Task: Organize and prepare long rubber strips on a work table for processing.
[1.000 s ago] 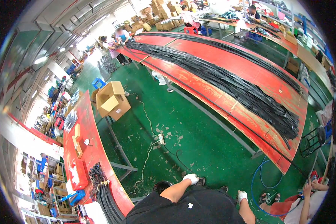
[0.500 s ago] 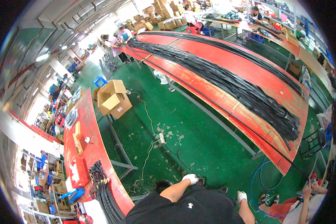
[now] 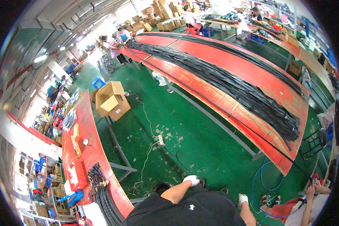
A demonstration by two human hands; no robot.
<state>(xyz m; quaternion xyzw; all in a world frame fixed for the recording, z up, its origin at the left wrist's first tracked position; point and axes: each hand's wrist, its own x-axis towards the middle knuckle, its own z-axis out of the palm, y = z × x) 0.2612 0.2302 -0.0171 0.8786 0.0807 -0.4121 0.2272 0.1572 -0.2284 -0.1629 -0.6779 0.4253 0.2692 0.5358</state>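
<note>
- left hand (image 3: 192, 180): white glove, low in view, just beside a dark shoe (image 3: 202, 182); cannot tell if its fingers are clenched or released
- right hand (image 3: 243, 198): white glove, near the blue hose (image 3: 253, 184); fingers' state unclear too, nothing seen held
- long black strips (image 3: 233, 83): thick bundle lying lengthwise on the big red bench (image 3: 214, 55), well apart from both hands
- single black strip (image 3: 278, 150): runs over the bench's near corner toward a co-worker's hand (image 3: 310, 189)
- white power strip (image 3: 161, 139): on green floor (image 3: 199, 139)
</note>
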